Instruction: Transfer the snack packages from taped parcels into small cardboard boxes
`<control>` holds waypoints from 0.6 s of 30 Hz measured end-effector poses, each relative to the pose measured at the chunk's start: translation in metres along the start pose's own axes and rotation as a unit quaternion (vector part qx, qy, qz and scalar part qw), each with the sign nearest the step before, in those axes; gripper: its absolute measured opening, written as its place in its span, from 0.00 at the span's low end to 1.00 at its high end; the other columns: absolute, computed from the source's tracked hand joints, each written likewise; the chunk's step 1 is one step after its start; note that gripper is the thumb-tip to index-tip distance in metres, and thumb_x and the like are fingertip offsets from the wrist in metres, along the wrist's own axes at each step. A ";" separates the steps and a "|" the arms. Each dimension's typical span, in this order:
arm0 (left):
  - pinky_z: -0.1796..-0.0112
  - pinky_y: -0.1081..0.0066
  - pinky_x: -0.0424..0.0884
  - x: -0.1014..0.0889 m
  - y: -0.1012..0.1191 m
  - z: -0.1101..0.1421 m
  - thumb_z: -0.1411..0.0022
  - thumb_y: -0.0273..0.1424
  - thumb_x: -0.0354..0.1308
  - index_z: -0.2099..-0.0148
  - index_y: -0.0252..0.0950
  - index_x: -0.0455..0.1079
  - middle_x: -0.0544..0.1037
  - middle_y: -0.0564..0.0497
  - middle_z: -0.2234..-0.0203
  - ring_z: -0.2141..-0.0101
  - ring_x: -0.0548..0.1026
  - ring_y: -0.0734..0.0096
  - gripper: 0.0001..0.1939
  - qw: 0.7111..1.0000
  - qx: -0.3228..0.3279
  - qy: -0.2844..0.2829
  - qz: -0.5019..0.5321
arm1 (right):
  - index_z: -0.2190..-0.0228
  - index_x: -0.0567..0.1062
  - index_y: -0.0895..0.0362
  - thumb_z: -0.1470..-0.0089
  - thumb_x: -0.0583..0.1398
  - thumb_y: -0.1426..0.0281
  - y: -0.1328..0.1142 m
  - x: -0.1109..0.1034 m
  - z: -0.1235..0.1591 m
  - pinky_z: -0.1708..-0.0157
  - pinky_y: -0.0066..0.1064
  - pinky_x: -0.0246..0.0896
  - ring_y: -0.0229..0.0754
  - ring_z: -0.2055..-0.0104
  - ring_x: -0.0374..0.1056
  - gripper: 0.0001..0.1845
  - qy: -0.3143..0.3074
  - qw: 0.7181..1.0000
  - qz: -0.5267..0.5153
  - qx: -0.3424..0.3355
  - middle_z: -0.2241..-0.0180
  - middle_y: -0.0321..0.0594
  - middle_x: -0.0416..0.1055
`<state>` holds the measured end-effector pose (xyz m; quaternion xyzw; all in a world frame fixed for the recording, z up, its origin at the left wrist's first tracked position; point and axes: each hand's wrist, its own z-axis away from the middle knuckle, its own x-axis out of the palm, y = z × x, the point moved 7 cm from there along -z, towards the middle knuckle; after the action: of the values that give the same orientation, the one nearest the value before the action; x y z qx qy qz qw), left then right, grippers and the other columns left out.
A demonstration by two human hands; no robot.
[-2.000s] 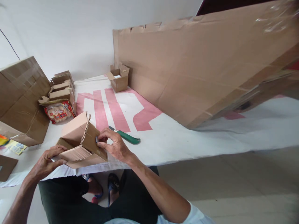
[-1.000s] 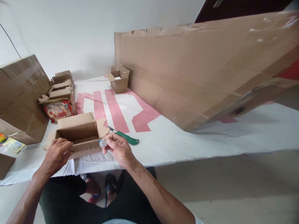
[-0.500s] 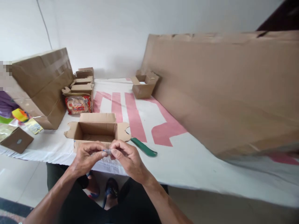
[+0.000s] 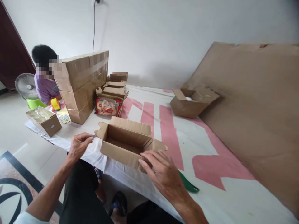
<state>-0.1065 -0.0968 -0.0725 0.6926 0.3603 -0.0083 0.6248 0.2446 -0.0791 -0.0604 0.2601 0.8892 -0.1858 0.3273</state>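
Note:
An open cardboard box [image 4: 123, 154] with its flaps spread stands near the table's front edge, with a bare inside. My right hand [image 4: 163, 172] grips its near wall by the right corner, fingers over the edge and thumb outside. To the left of the box, my left hand [image 4: 80, 146] pinches a small greyish piece [image 4: 94, 136], too small to name, by the left flap. A green strap-like thing [image 4: 188, 183] lies on the cloth, partly hidden behind my right forearm.
Taped cartons [image 4: 79, 73] are stacked at the left, beside small open boxes [image 4: 115, 90] and a red food packet [image 4: 108, 106]. A filled box [image 4: 52, 124] sits at the left edge. Another open box [image 4: 187, 107] stands before a large cardboard sheet [image 4: 252, 109]. A person [image 4: 44, 87] is behind the cartons.
My hands have parted from in front of the box: the left moved leftward with the small piece, the right onto the near wall. The box now sits at an angle, and the view has turned left.

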 end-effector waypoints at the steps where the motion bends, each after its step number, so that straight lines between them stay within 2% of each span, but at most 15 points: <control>1: 0.66 0.68 0.78 -0.013 -0.017 -0.012 0.39 0.41 0.68 0.62 0.37 0.88 0.86 0.48 0.73 0.69 0.84 0.60 0.13 0.999 -0.026 0.030 -0.036 | 0.55 0.77 0.55 0.23 0.58 0.68 0.000 0.001 0.001 0.52 0.46 0.67 0.52 0.58 0.77 0.08 -0.004 1.000 -0.006 -0.003 0.61 0.43 0.82; 4: 0.62 0.65 0.80 -0.051 -0.056 -0.048 0.38 0.35 0.64 0.62 0.37 0.88 0.86 0.48 0.74 0.67 0.85 0.57 0.12 0.986 -0.070 0.099 -0.113 | 0.56 0.76 0.54 0.23 0.58 0.69 -0.002 0.001 0.003 0.52 0.44 0.67 0.49 0.60 0.76 0.07 -0.005 1.000 -0.023 -0.005 0.62 0.41 0.81; 6: 0.56 0.62 0.80 -0.073 -0.073 -0.072 0.38 0.32 0.62 0.63 0.37 0.88 0.88 0.46 0.71 0.60 0.87 0.51 0.11 0.972 -0.094 0.138 -0.167 | 0.56 0.76 0.54 0.23 0.59 0.68 -0.003 0.001 0.004 0.53 0.44 0.67 0.49 0.60 0.77 0.07 -0.001 1.000 -0.030 -0.006 0.62 0.41 0.81; 9: 0.49 0.57 0.79 -0.093 -0.091 -0.104 0.36 0.29 0.63 0.60 0.36 0.88 0.90 0.40 0.63 0.51 0.86 0.43 0.11 0.949 -0.130 0.162 -0.237 | 0.56 0.76 0.53 0.24 0.59 0.68 -0.003 0.001 0.006 0.53 0.44 0.67 0.50 0.60 0.77 0.06 0.002 0.999 -0.033 -0.010 0.62 0.41 0.81; 12: 0.47 0.53 0.80 -0.097 -0.104 -0.131 0.28 0.30 0.65 0.52 0.33 0.85 0.88 0.39 0.54 0.49 0.85 0.47 0.09 0.934 -0.153 0.150 -0.285 | 0.55 0.76 0.53 0.24 0.60 0.68 -0.002 0.002 0.008 0.52 0.45 0.68 0.50 0.59 0.77 0.05 0.005 0.999 -0.034 -0.011 0.62 0.41 0.81; 14: 0.46 0.51 0.81 -0.094 -0.110 -0.146 0.25 0.36 0.66 0.43 0.33 0.80 0.84 0.41 0.47 0.48 0.83 0.53 0.14 0.928 -0.152 0.136 -0.310 | 0.55 0.76 0.52 0.25 0.60 0.68 -0.001 0.002 0.010 0.51 0.46 0.68 0.50 0.59 0.78 0.04 0.005 0.999 -0.037 -0.010 0.61 0.40 0.82; 16: 0.45 0.50 0.82 -0.089 -0.113 -0.158 0.23 0.39 0.66 0.39 0.35 0.77 0.81 0.43 0.43 0.47 0.82 0.55 0.18 0.927 -0.133 0.120 -0.328 | 0.54 0.77 0.52 0.25 0.60 0.68 0.000 0.003 0.012 0.50 0.46 0.69 0.51 0.59 0.78 0.04 0.003 0.999 -0.043 -0.005 0.61 0.41 0.82; 18: 0.45 0.53 0.81 -0.082 -0.112 -0.169 0.23 0.38 0.66 0.38 0.36 0.76 0.80 0.43 0.41 0.47 0.82 0.55 0.17 0.931 -0.088 0.103 -0.339 | 0.54 0.77 0.51 0.25 0.61 0.66 0.002 0.004 0.015 0.49 0.48 0.69 0.52 0.58 0.79 0.04 0.001 0.999 -0.045 -0.002 0.61 0.41 0.82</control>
<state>-0.2988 0.0061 -0.0937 0.4688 0.6353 -0.1162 0.6025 0.2502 -0.0840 -0.0735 0.2191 0.9007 -0.1983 0.3185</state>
